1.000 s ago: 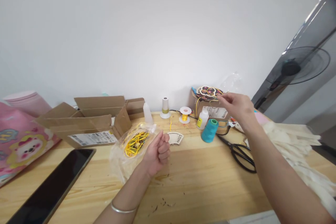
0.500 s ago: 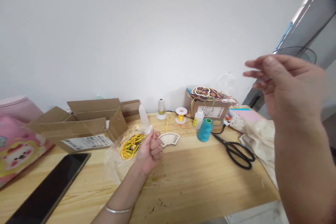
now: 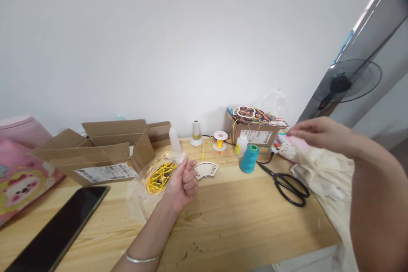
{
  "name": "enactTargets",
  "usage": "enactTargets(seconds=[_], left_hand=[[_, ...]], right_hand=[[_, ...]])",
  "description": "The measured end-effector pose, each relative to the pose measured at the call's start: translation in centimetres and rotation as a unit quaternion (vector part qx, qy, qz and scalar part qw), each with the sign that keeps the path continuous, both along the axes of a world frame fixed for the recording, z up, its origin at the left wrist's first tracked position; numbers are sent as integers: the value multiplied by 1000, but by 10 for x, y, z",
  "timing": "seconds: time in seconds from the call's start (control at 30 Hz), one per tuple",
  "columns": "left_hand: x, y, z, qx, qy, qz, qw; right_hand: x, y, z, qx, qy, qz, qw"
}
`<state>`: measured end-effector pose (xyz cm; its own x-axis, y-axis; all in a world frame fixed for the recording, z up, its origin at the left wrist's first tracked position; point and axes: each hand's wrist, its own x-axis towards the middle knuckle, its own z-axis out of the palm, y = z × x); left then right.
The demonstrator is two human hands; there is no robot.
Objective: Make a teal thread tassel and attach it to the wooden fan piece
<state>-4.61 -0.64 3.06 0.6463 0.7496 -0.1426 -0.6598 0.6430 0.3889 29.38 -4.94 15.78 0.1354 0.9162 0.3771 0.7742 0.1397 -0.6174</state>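
Observation:
My left hand [image 3: 182,185] is closed in a pinch above the table; a small clear, shiny bit shows at its fingertips, but I cannot make out what it holds. Beside it lies a clear plastic bag [image 3: 135,197] with yellow cord [image 3: 158,178] in it. Just behind the fingers rests a fan-shaped wooden piece [image 3: 207,168] with cut-out ends and a yellow cord on top. My right hand [image 3: 325,134] is raised at the right over the pale cloth [image 3: 318,170], fingers pressed together and pointing left; anything between them is too fine to see.
Black scissors [image 3: 291,187] lie right of a teal thread cone [image 3: 249,159]. Behind are a small bottle [image 3: 241,146], a yellow spool [image 3: 219,141], a white spool [image 3: 196,131] and a filled carton [image 3: 255,134]. An open box [image 3: 95,157] and a phone [image 3: 60,229] are left.
My right hand has dropped and turned, moving from high at the right to just above the cloth. The left hand has stayed in place, still pinched.

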Motion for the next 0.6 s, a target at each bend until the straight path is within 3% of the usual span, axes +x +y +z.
enactTargets(seconds=[0.07, 0.13, 0.23, 0.33, 0.43, 0.53, 0.6], left_hand=[[1, -2, -1, 13, 11, -11, 1000], [2, -3, -2, 24, 27, -26, 999], [5, -6, -4, 33, 52, -50, 997], [8, -7, -8, 39, 67, -74, 994], [12, -8, -14, 41, 86, -94, 991], [16, -8, -21, 35, 105, -119, 987], [18, -9, -23, 31, 92, -140, 985]], right_hand=[[-2, -1, -1, 19, 3, -32, 999], [-18, 0, -5, 119, 42, -58, 990], [-69, 8, -28, 154, 148, -8, 977], [-132, 22, -71, 79, 205, 108, 970], [-179, 29, -114, -18, 301, 199, 933], [-196, 29, -140, -81, 366, 273, 886], [-193, 27, -146, -100, 360, 300, 878]])
